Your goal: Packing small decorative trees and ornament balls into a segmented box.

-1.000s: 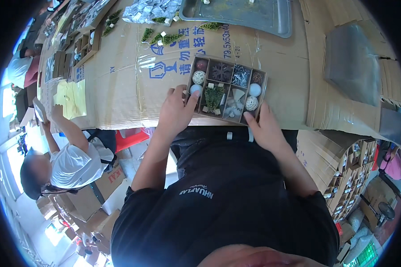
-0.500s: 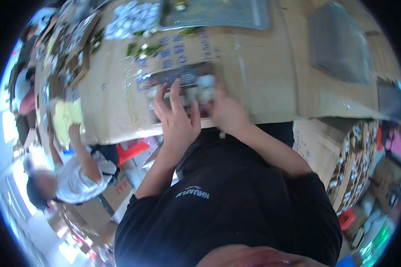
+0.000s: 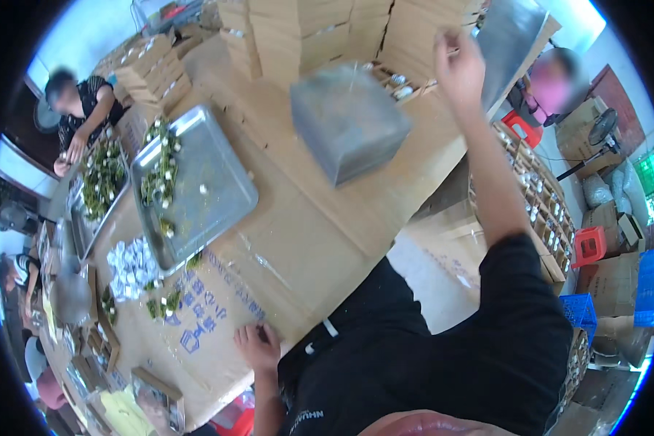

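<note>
My left hand (image 3: 258, 349) rests at the near edge of the cardboard-covered table (image 3: 320, 254), fingers curled in; a dark spot shows between them, too small to name. Out at the far right, my right hand (image 3: 459, 73) is raised with bent arm and curled fingers, beside the stacked cardboard boxes. What it holds, if anything, cannot be made out. A block of clear plastic covers (image 3: 349, 120) stands on the table between the hands, touched by neither. Left of it lies a metal tray (image 3: 229, 171) with green sprigs and small white pieces.
Crumpled silvery packets (image 3: 131, 269) and a second tray of greens (image 3: 87, 218) lie leftward. A compartmented box (image 3: 156, 389) sits at lower left near a co-worker. Stacked cardboard boxes (image 3: 276, 36) line the far side. Divided boxes (image 3: 538, 196) and a red stool (image 3: 588, 245) stand right.
The view has swung rightward. My hands have left the clear-covered box they were on; the right has gone up and far right, the left lies alone at the table edge.
</note>
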The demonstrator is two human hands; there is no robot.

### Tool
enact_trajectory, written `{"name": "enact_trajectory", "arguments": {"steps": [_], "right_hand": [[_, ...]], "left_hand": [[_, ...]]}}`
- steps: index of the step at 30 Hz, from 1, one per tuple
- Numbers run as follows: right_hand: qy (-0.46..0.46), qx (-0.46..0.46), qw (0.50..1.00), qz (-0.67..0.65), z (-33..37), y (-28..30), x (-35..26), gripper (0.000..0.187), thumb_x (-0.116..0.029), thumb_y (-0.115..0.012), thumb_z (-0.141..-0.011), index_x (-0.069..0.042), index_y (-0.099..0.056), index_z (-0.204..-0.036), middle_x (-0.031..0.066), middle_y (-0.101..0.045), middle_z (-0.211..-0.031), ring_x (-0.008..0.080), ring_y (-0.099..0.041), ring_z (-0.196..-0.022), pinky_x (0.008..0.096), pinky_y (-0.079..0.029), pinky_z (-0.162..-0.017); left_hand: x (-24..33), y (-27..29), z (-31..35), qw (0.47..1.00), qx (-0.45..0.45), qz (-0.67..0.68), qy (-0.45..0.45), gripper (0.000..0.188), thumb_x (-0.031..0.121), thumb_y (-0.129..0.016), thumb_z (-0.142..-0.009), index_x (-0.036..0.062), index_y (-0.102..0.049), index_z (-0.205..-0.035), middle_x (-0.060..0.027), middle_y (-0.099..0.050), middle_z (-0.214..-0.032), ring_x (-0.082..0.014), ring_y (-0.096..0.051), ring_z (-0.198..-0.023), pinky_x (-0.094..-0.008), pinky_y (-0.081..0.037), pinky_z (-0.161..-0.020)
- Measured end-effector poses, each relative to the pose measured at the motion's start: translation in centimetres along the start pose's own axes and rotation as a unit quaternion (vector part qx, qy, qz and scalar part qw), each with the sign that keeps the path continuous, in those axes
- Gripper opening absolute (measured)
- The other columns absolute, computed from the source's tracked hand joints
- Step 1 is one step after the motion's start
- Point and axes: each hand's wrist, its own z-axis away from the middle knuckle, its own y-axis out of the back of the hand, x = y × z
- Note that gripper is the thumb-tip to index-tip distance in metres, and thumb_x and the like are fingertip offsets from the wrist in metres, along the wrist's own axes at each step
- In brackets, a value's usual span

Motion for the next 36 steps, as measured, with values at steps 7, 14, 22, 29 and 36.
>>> {"name": "enact_trajectory", "arguments": {"steps": [7, 14, 22, 29, 36], "right_hand": [[-0.053, -0.052, 0.968, 0.239, -16.8, -4.4, 17.1, 0.063, -0.021, -0.065, -0.090, -0.009, -0.039, -0.145, 0.0297, -0.049, -0.132, 0.0473, -0.055, -0.114, 0.0523, -0.048, -0.097], [-0.012, -0.444, 0.888, 0.114, -4.0, -10.9, 12.7, 0.023, -0.022, -0.064, -0.084, -0.004, -0.068, -0.098, 0.0208, -0.069, -0.088, 0.0365, -0.068, -0.086, 0.0470, -0.054, -0.076], [-0.052, -0.534, 0.844, 0.021, 20.0, -7.9, 17.8, 0.034, -0.001, -0.046, -0.091, -0.007, -0.053, -0.124, 0.0193, -0.056, -0.121, 0.0399, -0.060, -0.112, 0.0476, -0.051, -0.092], [-0.140, -0.541, 0.828, 0.044, 19.5, 4.4, 13.1, 0.045, 0.000, -0.043, -0.089, -0.009, -0.056, -0.131, 0.0201, -0.059, -0.124, 0.0422, -0.057, -0.116, 0.0484, -0.048, -0.096], [-0.090, -0.534, 0.823, 0.172, 26.4, 28.2, 14.5, 0.048, 0.006, -0.050, -0.089, -0.001, -0.050, -0.136, 0.0248, -0.054, -0.135, 0.0418, -0.051, -0.127, 0.0455, -0.046, -0.103]], "left_hand": [[-0.3, 0.2, -0.1, 1.000, -0.001, -0.009, 0.006, 0.010, 0.012, -0.062, -0.080, 0.0046, -0.058, -0.086, -0.0160, -0.058, -0.086, -0.0393, -0.054, -0.087, -0.0503, -0.042, -0.082], [-0.3, 1.5, 0.5, 1.000, 0.001, -0.025, 0.019, 0.010, 0.012, -0.064, -0.079, 0.0052, -0.057, -0.083, -0.0128, -0.056, -0.078, -0.0349, -0.053, -0.080, -0.0467, -0.041, -0.077], [1.4, -0.5, -1.2, 0.999, -0.031, -0.013, 0.005, 0.010, 0.012, -0.064, -0.079, 0.0053, -0.057, -0.082, -0.0119, -0.055, -0.076, -0.0339, -0.053, -0.077, -0.0453, -0.041, -0.076], [0.3, 0.7, -0.3, 0.999, -0.029, -0.034, 0.032, 0.012, 0.014, -0.064, -0.081, 0.0061, -0.058, -0.088, -0.0132, -0.057, -0.080, -0.0380, -0.054, -0.081, -0.0483, -0.043, -0.082], [0.6, 1.1, -1.2, 0.998, -0.045, 0.019, 0.033, 0.012, 0.011, -0.067, -0.082, 0.0061, -0.058, -0.088, -0.0127, -0.058, -0.084, -0.0366, -0.056, -0.084, -0.0476, -0.043, -0.082]]}}
